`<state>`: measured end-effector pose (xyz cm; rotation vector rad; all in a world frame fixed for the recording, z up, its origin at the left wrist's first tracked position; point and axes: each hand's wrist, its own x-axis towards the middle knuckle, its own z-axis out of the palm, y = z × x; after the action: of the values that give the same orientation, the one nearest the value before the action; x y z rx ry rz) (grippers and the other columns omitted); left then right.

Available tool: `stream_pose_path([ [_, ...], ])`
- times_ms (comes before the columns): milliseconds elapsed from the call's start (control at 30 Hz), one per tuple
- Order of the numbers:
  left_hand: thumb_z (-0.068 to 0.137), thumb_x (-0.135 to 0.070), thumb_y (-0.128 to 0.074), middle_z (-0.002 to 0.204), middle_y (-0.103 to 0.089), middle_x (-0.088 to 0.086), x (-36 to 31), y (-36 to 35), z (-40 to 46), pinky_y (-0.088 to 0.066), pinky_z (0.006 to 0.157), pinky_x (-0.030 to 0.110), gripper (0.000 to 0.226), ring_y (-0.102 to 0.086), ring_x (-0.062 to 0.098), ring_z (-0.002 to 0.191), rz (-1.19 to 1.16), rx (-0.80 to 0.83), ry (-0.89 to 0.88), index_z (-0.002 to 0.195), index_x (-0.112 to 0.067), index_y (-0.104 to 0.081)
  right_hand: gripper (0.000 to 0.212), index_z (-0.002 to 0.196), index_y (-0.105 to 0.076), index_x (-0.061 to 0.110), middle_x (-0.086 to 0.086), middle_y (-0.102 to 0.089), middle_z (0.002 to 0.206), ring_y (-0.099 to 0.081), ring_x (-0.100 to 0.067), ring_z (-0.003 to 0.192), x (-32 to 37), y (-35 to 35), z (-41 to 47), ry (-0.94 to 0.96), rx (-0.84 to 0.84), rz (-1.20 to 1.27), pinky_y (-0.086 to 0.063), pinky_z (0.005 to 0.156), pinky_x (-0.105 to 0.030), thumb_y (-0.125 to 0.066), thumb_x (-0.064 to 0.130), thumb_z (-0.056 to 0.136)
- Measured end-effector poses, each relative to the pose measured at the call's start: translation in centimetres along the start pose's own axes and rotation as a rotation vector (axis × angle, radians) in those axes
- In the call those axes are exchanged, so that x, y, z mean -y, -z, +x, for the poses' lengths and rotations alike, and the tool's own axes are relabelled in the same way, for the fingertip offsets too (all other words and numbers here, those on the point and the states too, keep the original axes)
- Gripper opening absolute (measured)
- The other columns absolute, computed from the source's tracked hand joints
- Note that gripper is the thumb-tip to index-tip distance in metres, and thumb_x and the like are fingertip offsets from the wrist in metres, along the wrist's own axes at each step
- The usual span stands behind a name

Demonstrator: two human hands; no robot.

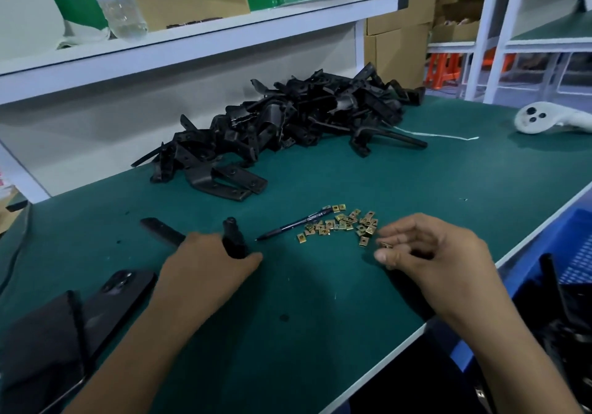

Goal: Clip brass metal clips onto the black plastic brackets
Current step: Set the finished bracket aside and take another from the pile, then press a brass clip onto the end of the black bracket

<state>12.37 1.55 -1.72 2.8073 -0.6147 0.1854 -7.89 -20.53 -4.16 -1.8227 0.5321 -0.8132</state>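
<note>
The right hand [426, 253] is pinching one brass clip [386, 245] between thumb and fingertips, just off the near edge of the loose scatter of clips [342, 223] lying on the green counter [320, 301]. The left hand [208, 263] is gripping a black bracket [234, 237], fingers curled round it, one end poking up past the knuckles and a flat arm sticking out to the left on the mat. A pen [294, 224] is lying between the bracket and the clips, its far end touching the scatter. Further back, a big heap of brackets [288, 125] is sitting piled against the wall under a white shelf [192, 38], which is carrying a water bottle [118, 3]. At the right edge, a blue crate [576, 247] is holding dark parts I cannot make out. A phone [121, 292] is lying near the left forearm, and a white controller [541, 120] is resting far right.
</note>
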Motion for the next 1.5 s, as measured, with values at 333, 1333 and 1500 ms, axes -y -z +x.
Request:
stream_pose_path([
  [333, 0.058, -0.095, -0.06, 0.094, -0.055, -0.016, 0.0, 0.5, -1.4, -0.046, 0.083, 0.037, 0.068, -0.05, 0.012, 0.092, -0.235, -0.261, -0.367, 0.091, -0.035, -0.061, 0.018, 0.075, -0.075, 0.01, -0.015, -0.074, 0.071, -0.073, -0.031, 0.059, 0.4, -1.1, 0.1, -0.092, -0.054, 0.249, -0.06, 0.055, -0.031, -0.072, 0.012, 0.093],
  [1333, 0.075, -0.083, -0.059, 0.121, -0.061, -0.008, -3.4, -1.4, -3.4, -0.024, 0.124, 0.058, 0.077, -0.054, 0.015, 0.129, -0.13, -0.11, -0.834, 0.118, -0.019, -0.059, 0.032, 0.068, -0.07, 0.008, -0.001, -0.057, 0.057, -0.049, -0.009, 0.053, 3.1, -7.2, -2.0, -0.072, 0.024, 0.362, -0.042, 0.053, -0.019, -0.071, 0.026, 0.095],
  [1500, 0.073, -0.096, -0.048, 0.121, -0.051, -0.031, -3.0, -1.5, -3.5, -0.013, 0.128, 0.033, 0.08, -0.035, -0.014, 0.131, -0.324, -0.005, -0.781, 0.125, -0.035, -0.049, 0.034, 0.072, -0.072, 0.016, 0.007, -0.059, 0.058, -0.049, -0.006, 0.053, 2.6, -6.4, -1.5, -0.058, -0.002, 0.241, -0.04, 0.054, -0.017, -0.065, 0.036, 0.099],
])
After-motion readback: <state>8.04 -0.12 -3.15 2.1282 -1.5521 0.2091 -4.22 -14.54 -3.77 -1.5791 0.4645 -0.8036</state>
